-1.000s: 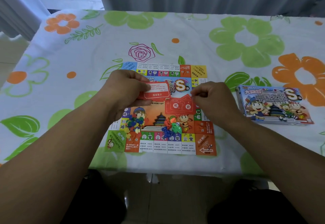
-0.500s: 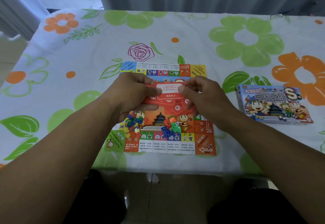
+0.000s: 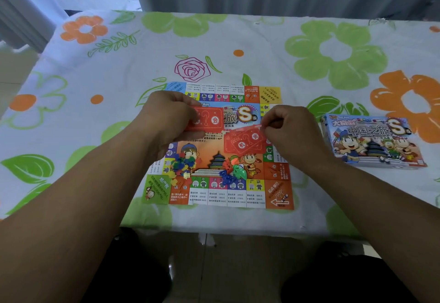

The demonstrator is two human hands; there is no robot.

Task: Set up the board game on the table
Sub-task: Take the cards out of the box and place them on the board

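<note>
Colourful paper game board (image 3: 238,190) flat on flower-print tablecloth (image 3: 262,48), left hand (image 3: 166,121) gripping stack of red question-mark cards (image 3: 209,120), right hand (image 3: 288,131) pinching one red card (image 3: 247,128) above loose red card pile (image 3: 245,144) on the board, blue game box (image 3: 371,143) lying at right.

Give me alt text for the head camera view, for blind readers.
The left hand holds a stack of red cards while the right hand pinches one card over a pile on the game board. Small plastic pieces lie on it; the game box sits at right.
</note>
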